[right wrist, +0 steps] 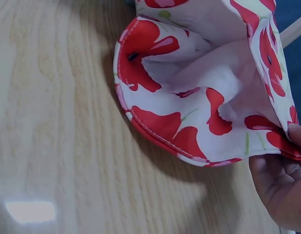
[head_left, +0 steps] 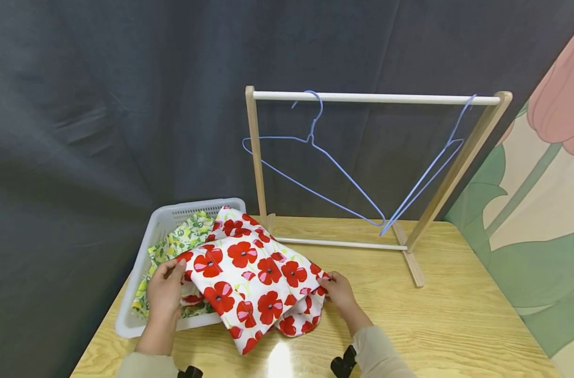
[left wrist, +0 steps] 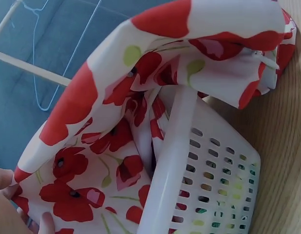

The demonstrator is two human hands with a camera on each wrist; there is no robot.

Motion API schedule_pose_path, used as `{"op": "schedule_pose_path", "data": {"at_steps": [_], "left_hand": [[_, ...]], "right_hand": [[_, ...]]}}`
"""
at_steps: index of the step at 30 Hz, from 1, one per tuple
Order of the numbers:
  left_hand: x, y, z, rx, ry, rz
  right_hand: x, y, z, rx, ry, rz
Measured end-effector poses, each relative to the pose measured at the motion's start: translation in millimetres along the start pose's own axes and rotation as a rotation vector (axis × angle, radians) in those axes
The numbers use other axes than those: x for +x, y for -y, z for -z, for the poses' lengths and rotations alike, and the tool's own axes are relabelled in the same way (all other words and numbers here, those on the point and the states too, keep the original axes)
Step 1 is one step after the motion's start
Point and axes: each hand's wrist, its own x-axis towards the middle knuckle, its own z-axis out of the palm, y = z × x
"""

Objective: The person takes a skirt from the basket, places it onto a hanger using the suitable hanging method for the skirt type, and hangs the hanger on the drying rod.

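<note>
A white garment with red poppies [head_left: 249,278] is spread between both hands, over the front right of a pale plastic basket [head_left: 126,310] and the table. Whether it is a dress or a skirt cannot be told. My left hand [head_left: 166,291] pinches its left edge above the basket. With thumb and fingers, my right hand [head_left: 340,294] grips the stitched hem at the garment's right corner. The right wrist view shows the hem [right wrist: 189,158] hanging open beside that hand. A small white zip pull [left wrist: 265,59] hangs from the cloth in the left wrist view. Yellow-green floral cloth [head_left: 183,239] lies inside the basket.
Behind the garment stands a wooden rack with a white top rail [head_left: 376,98]. Two blue hangers hang from it, a left hanger [head_left: 343,176] and a right hanger [head_left: 424,176]. A dark curtain [head_left: 102,105] backs the wooden table [head_left: 447,325].
</note>
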Motion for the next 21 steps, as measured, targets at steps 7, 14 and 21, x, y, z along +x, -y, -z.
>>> {"op": "schedule_pose_path", "data": {"at_steps": [7,14,21], "left_hand": [[-6.1,-9.3,-6.0,0.109,0.029,-0.062],[-13.2,-15.4,-14.7,0.127,0.006,-0.199],[-17.2,-13.8,-24.1,0.115,-0.022,-0.324]], "right_hand": [[3.9,6.6,11.2,-0.013,-0.032,0.017],[7.2,15.2,22.3,0.009,-0.078,0.049],[7.8,24.3,31.6,0.004,-0.124,0.084]]}}
